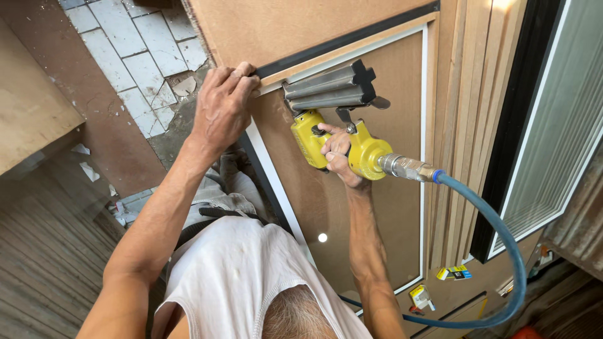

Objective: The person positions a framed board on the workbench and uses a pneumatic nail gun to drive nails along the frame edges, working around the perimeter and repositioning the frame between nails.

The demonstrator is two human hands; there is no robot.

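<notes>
My left hand (223, 103) presses down on the corner of a brown board panel (383, 207), fingertips on the black and pale wood trim strip (339, 47) along its top edge. My right hand (338, 154) grips a yellow pneumatic nail gun (364, 154). Its grey metal magazine (330, 88) rests against the trim just right of my left hand. A blue air hose (502, 251) runs from the gun's metal fitting (408, 167) down and around to the lower right.
White trim (424, 157) frames the panel. Several wooden strips (468, 125) and a black-framed panel (553, 125) lean at the right. Small yellow boxes (453, 273) lie below. White floor tiles (135, 63) and a wooden board (31, 107) are at the left.
</notes>
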